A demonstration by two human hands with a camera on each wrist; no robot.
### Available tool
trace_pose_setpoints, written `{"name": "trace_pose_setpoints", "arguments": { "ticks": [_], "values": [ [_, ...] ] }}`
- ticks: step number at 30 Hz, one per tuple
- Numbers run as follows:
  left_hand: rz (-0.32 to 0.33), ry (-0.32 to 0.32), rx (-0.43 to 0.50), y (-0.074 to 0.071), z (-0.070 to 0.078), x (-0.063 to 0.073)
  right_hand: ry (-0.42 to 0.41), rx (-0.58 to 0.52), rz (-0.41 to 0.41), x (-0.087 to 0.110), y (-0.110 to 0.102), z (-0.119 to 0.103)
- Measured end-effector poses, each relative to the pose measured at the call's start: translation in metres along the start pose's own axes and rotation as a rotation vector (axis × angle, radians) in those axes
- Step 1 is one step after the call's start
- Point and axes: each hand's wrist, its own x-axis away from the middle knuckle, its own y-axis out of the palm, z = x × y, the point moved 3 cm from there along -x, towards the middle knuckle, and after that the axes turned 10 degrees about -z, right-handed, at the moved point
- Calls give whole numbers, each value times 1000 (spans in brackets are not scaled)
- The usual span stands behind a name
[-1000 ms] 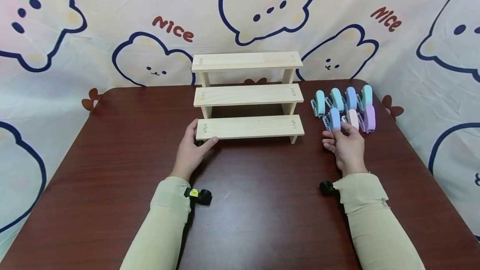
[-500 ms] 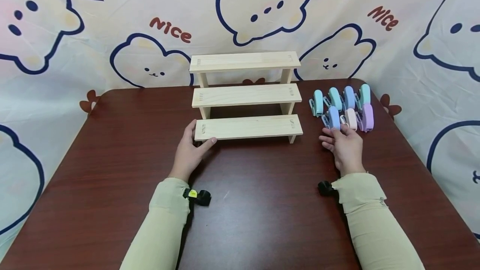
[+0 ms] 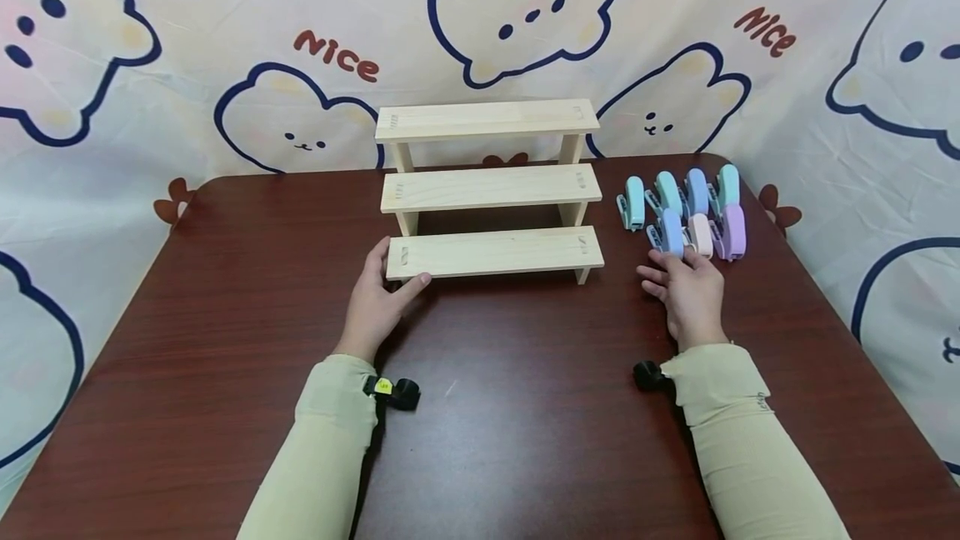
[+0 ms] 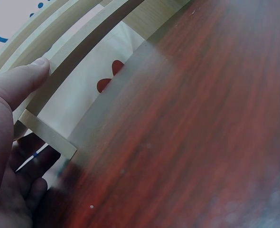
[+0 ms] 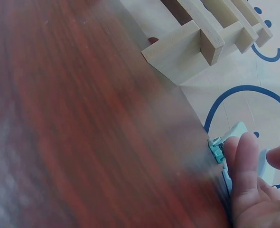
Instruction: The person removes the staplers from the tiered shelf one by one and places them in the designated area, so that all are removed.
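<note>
In the head view a pale wooden three-step rack [image 3: 491, 187] stands at the back of the dark table. My left hand [image 3: 372, 302] grips the left end of its lowest step. The left wrist view shows the thumb [image 4: 33, 76] on the step's edge and fingers curled behind the leg [image 4: 50, 135]. To the right of the rack, my right hand [image 3: 692, 294] lies at the front of a group of small pastel staplers, nearest a blue stapler [image 3: 667, 232] and a white stapler [image 3: 699, 233]. Its thumb and fingers stand apart; whether they touch a stapler is partly hidden.
A purple stapler [image 3: 731, 232] lies at the group's right, behind it a row with a teal stapler [image 3: 634, 202] at its left. A printed cloth [image 3: 300, 7] hangs behind the table [image 3: 487, 440]. Both wrists wear small black cameras.
The view shifts slightly. Both hands keep nearly the same places; the right hand's fingers draw back very slightly from the staplers. Rack and staplers stay where they were.
</note>
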Motion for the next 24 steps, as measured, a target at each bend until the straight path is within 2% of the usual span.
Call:
{"name": "trace_pose_setpoints", "arguments": {
  "ticks": [5, 13, 20, 24],
  "values": [
    [0, -3, 1, 0, 0, 0, -1, 20, -7, 0, 0, 0],
    [-1, -3, -1, 1, -2, 0, -4, -14, -18, 2, -2, 0],
    [-7, 1, -2, 3, -6, 2, -87, -66, 34, 4, -2, 6],
    [4, 2, 6, 4, -10, 6, -147, 33, 75, 3, 1, 14]
  ]
}}
